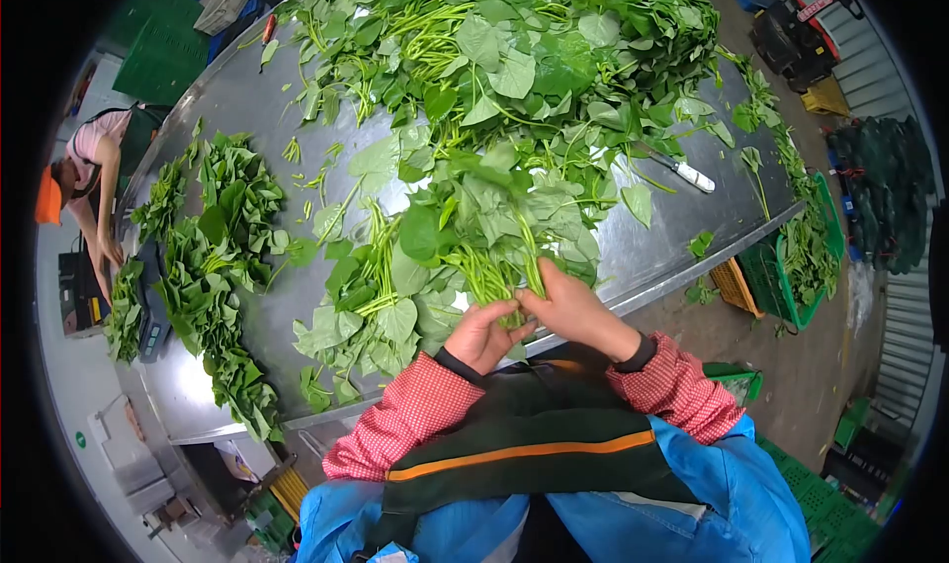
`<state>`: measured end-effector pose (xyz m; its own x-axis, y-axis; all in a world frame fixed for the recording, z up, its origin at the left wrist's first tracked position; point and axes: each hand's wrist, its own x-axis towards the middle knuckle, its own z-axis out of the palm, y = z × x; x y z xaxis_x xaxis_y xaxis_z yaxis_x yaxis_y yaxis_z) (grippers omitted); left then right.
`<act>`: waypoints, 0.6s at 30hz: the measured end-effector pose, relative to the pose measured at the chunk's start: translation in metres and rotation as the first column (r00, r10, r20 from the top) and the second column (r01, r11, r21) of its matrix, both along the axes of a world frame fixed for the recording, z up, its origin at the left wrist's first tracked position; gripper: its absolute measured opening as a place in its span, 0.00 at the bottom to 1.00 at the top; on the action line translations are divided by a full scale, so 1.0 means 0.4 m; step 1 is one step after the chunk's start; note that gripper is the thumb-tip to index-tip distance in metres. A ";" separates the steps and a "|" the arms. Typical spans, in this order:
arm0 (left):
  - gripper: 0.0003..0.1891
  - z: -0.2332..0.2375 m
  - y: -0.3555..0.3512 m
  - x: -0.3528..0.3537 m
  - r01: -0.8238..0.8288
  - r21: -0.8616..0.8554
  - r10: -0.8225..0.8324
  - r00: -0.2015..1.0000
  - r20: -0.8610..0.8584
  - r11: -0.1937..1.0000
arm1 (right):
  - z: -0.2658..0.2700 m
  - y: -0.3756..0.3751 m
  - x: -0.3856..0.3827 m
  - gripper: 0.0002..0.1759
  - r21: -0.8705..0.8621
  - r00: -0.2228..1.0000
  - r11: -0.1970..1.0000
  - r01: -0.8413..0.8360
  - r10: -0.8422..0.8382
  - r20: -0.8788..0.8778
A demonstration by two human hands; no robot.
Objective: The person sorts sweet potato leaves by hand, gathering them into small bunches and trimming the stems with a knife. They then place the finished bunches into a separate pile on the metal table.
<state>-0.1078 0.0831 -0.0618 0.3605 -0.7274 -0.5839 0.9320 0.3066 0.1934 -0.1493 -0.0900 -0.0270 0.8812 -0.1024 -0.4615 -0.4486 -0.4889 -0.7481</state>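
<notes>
A bunch of leafy green stems (494, 266) is gathered at the near edge of the metal table, its leaves pointing away from me. My right hand (578, 311) grips the stems from the right, fingers closed around them. My left hand (482, 336) is curled at the lower stem ends, its fingertips close to the right hand's. Just left of them lies another loose bunch of greens (371, 276). A large heap of the same greens (554, 49) covers the far part of the table. To the right rests a white-handled knife (695, 176).
Bundled greens (222, 266) line the table's left side beside a scale (152, 311). A red-handled knife (269, 29) lies at the far left. Another person (99, 158) leans in there. Off the right edge stands a green crate (791, 266) with greens on the floor.
</notes>
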 end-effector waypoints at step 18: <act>0.13 0.014 -0.026 0.003 0.096 0.071 -0.097 0.995 0.020 0.993 | -0.043 -0.036 0.008 0.12 0.422 0.961 0.870 0.254 -0.276 -0.009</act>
<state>-0.1065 0.0729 -0.0563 0.3049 -0.7174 -0.6264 0.9515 0.2005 0.2335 -0.1463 -0.1044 -0.0444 0.8711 -0.1436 -0.4697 -0.4741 0.0035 -0.8805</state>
